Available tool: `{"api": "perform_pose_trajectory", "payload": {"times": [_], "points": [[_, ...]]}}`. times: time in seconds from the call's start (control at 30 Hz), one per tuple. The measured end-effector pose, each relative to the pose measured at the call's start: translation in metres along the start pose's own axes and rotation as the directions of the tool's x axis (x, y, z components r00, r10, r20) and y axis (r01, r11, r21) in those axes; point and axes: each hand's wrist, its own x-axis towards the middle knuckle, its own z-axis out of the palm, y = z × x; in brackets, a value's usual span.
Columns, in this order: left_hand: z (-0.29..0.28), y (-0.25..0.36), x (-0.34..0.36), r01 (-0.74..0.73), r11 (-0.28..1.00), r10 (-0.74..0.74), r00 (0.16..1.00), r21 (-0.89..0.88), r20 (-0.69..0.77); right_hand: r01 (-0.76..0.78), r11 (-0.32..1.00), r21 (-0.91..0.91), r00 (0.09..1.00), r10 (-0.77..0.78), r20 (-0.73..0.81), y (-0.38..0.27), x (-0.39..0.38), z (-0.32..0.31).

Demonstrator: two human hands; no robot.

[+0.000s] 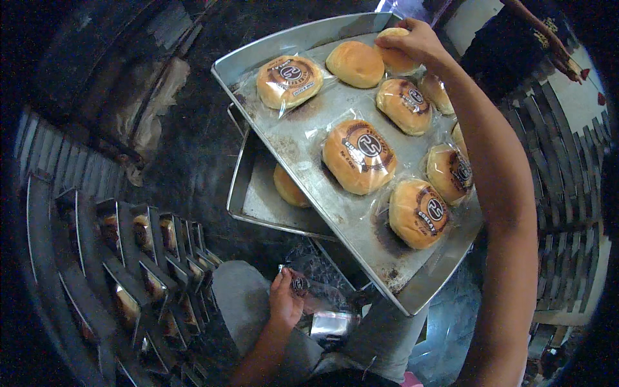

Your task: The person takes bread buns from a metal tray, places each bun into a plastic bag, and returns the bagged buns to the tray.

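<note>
My right hand (pixel 416 42) reaches over the far end of a metal baking tray (pixel 284 138), its fingers closed round a bread bun (pixel 398 59) with no wrapper showing. Beside that bun lies another unwrapped bun (pixel 356 64). Several buns in clear printed bags share the tray, among them one at the far left (pixel 289 82), one in the middle (pixel 359 157) and one near the front (pixel 418 214). Low down, over my lap, my left hand (pixel 285 303) pinches a clear printed plastic bag (pixel 300 284); it looks flat.
Under the top tray, a second tray (pixel 258 193) sits askew with a bun (pixel 290 186) partly visible. Racks of metal trays (pixel 155 277) holding bread stand at left, more racks (pixel 548 206) at right. A silvery packet (pixel 332 324) lies by my lap. Another person (pixel 535 45) is at far right.
</note>
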Motion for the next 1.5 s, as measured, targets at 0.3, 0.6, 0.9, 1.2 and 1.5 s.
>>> {"api": "perform_pose_trajectory", "payload": {"times": [0.3,0.6,0.9,1.2,1.5], "points": [[-0.027,-0.009,0.015,-0.255,0.943,0.210,0.954,0.215,0.212,0.177,0.735,0.655,0.952,0.040,-0.303,0.064,-0.030,-0.127],[-0.010,0.030,-0.079,-0.362,0.884,0.341,0.932,0.298,0.120,-0.239,0.501,0.832,0.942,0.328,0.073,-0.030,-0.566,-0.075],[-0.003,-0.026,-0.138,-0.604,0.489,0.393,0.797,0.630,0.459,-0.562,0.228,0.795,0.825,0.232,0.516,-0.071,-0.644,-0.039],[0.017,-0.067,-0.175,-0.638,0.625,0.151,0.664,0.450,0.732,0.047,0.745,0.666,0.999,-0.031,-0.036,-0.093,-0.663,-0.056],[0.067,-0.079,-0.212,-0.576,0.815,0.202,0.379,0.059,0.903,0.322,0.871,0.371,0.936,-0.233,-0.264,-0.134,-0.636,-0.035]]}}
